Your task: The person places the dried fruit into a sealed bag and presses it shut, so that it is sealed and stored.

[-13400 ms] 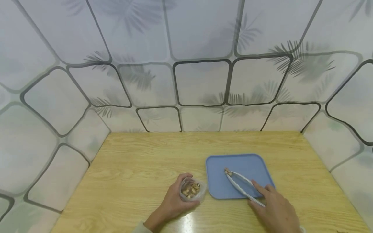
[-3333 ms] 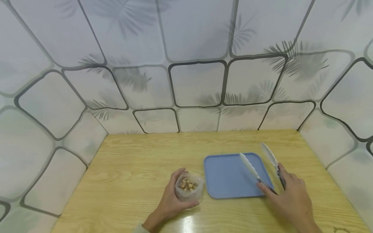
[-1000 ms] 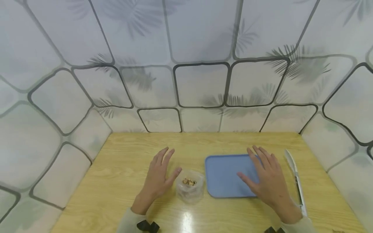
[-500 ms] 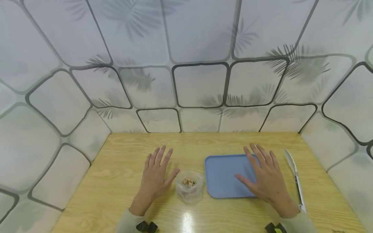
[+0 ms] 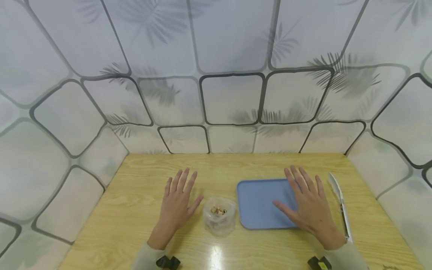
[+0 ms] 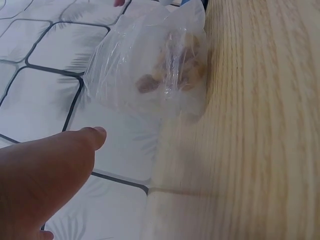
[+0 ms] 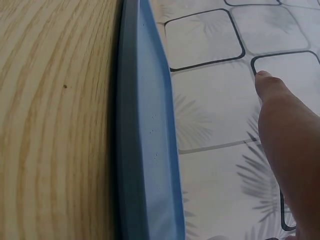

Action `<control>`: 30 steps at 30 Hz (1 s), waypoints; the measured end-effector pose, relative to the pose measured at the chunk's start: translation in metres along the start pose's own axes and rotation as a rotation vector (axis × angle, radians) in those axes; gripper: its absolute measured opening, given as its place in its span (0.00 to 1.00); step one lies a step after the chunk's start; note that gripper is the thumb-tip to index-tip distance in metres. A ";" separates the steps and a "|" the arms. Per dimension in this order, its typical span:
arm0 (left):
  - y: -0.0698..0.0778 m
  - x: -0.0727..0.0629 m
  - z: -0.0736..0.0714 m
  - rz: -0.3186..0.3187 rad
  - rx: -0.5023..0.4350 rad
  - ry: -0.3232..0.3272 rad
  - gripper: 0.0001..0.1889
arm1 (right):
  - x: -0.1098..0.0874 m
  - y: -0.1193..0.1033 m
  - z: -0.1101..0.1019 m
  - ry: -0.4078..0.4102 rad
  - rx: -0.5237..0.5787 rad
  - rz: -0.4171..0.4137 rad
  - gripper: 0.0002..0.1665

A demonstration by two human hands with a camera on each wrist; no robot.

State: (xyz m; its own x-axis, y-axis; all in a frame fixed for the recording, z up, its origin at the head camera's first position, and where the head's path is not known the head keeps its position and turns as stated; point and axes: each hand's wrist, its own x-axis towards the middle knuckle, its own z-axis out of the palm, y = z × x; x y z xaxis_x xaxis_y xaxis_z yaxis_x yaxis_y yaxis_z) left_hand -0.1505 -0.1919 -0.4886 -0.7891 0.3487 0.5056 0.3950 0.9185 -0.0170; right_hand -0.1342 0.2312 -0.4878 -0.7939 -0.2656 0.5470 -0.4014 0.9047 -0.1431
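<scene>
In the head view my left hand [image 5: 175, 206] is spread with straight fingers, just left of a clear plastic bag [image 5: 219, 225]. The bag stands upright on the table with its mouth open, and small brown and tan pieces [image 5: 218, 211] lie inside. The left wrist view shows the thumb [image 6: 55, 165] apart from the bag [image 6: 125, 55]. My right hand [image 5: 310, 210], fingers spread and holding nothing, overlaps the right part of a blue tray [image 5: 260, 204]. Right of that hand lie metal tongs [image 5: 342, 210], their near end partly hidden by the sleeve.
The light wood table [image 5: 152, 168] meets a patterned backdrop [image 5: 233, 101] at its back and sides. Dark devices are strapped at both wrists, including the left wrist device [image 5: 168, 262]. The tray's raised rim [image 7: 127, 125] runs along the table in the right wrist view.
Earlier my right hand held the tongs, first with a piece over the tray, while my left held the bag. Both were let go; lately my left hand has drifted slightly left.
</scene>
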 end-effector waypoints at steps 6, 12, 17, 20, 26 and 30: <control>0.000 0.000 0.001 0.010 0.001 0.021 0.45 | 0.001 0.001 0.002 0.015 -0.005 0.002 0.65; 0.002 -0.001 0.002 0.003 -0.088 0.007 0.43 | 0.000 -0.003 0.002 -0.030 0.021 0.023 0.61; 0.013 -0.005 0.005 -0.026 -0.296 0.007 0.34 | 0.002 -0.012 0.008 -0.073 0.061 0.020 0.61; 0.020 -0.008 0.007 -0.040 -0.410 0.028 0.28 | 0.005 -0.020 0.015 -0.067 0.085 -0.020 0.58; 0.032 -0.015 0.003 -0.088 -0.601 -0.042 0.20 | 0.009 -0.044 0.034 -0.017 0.138 -0.152 0.43; 0.035 -0.020 -0.001 -0.159 -0.718 -0.186 0.24 | 0.012 -0.064 0.039 -0.110 0.212 -0.155 0.31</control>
State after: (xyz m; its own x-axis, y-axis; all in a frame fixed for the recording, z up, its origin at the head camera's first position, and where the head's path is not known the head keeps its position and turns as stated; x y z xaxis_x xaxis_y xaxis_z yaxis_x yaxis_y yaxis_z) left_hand -0.1205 -0.1672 -0.4990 -0.9033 0.3067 0.3000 0.4290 0.6354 0.6420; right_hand -0.1360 0.1567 -0.5038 -0.7557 -0.4402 0.4849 -0.5992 0.7636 -0.2406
